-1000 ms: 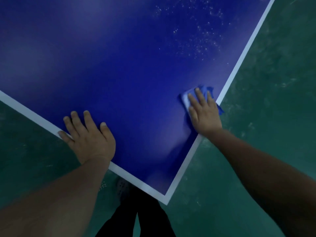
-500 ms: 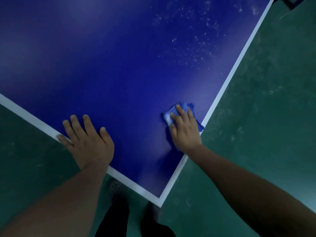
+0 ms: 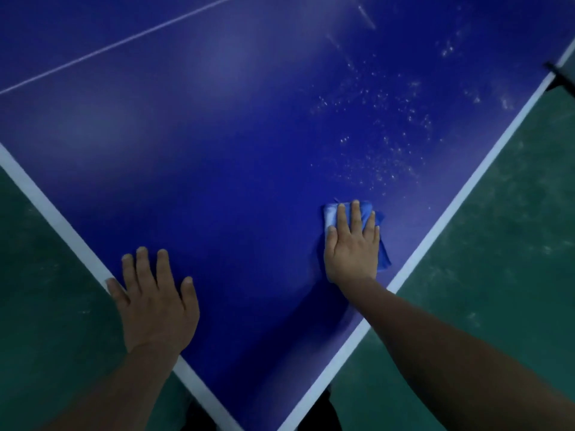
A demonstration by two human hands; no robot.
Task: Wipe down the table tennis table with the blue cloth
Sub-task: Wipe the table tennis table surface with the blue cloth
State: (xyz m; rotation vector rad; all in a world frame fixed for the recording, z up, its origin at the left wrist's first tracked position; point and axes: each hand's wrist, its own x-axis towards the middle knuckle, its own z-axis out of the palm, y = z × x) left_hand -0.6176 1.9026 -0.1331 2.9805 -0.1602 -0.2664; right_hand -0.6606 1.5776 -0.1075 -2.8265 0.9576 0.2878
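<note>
The blue table tennis table (image 3: pixel 217 157) fills the view, its white-edged corner pointing toward me at the bottom. My right hand (image 3: pixel 353 244) lies flat with straight fingers on the folded blue cloth (image 3: pixel 330 214), pressing it to the tabletop near the right edge. My left hand (image 3: pixel 155 300) rests flat on the table at the left edge, fingers spread, holding nothing. White specks of dust (image 3: pixel 382 141) are scattered on the surface just beyond the cloth.
Green floor (image 3: pixel 497 275) lies on both sides of the corner. A thin white centre line (image 3: pixel 124 42) crosses the top left. A dark net post (image 3: pixel 560 76) sits at the right edge, far up. My dark trouser legs show below the corner.
My right hand slid the cloth back toward the corner, then inward from the right edge. The view has tilted up, showing more table and dust. My left hand stays planted.
</note>
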